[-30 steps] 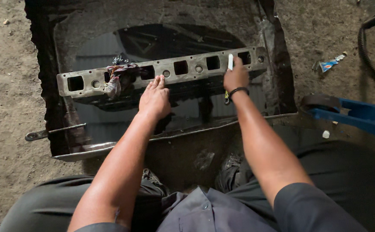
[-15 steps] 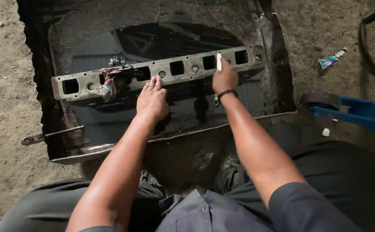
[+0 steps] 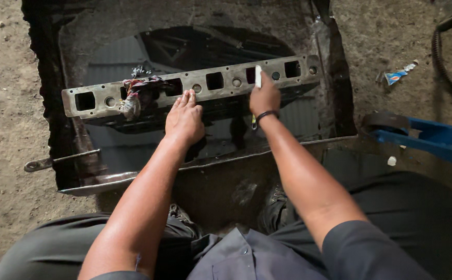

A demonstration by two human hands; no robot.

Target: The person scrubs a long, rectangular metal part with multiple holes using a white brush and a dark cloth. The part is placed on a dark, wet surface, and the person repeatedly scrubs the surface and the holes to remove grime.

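Note:
A long grey metal engine part (image 3: 101,97) with square ports and round holes lies across a dirty metal tray (image 3: 195,165) of dark liquid. My left hand (image 3: 184,119) rests flat on the part's near edge, fingers together, holding nothing. My right hand (image 3: 264,97) grips a small white flat tool (image 3: 258,75) and presses its tip on the part's face between two square ports. A dark band is on my right wrist. A crumpled dirty rag (image 3: 138,95) is stuffed into a port left of my left hand.
Bare dirt ground surrounds the tray. A blue metal frame with a black wheel (image 3: 423,137) stands at the right. A small blue and white wrapper (image 3: 396,75) lies on the ground beyond it. A black ring (image 3: 446,57) curves at the top right. My grey trousers fill the foreground.
My right hand has slid the white tool leftward along the part's face, past one port. My left hand stays pressed in place.

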